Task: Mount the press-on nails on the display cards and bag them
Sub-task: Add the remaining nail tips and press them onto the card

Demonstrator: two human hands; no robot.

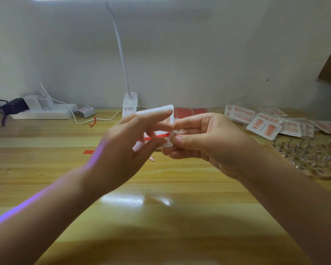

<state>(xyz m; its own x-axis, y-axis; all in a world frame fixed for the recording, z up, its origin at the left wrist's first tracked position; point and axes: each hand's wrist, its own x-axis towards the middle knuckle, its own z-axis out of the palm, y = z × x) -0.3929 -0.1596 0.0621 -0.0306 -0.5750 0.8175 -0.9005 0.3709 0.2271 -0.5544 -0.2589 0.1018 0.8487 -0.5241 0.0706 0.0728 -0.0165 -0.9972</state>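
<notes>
Wooden table (65,169). Pile of bagged nail cards (271,123) far right, count unclear. Left hand (126,148) grips white display card (157,112) mid-air; right hand (204,144) pinches its right edge. One loose nail (151,159) on table beneath.

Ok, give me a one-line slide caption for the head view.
Both hands, left hand and right hand, hold a white display card above the wooden table.
</notes>
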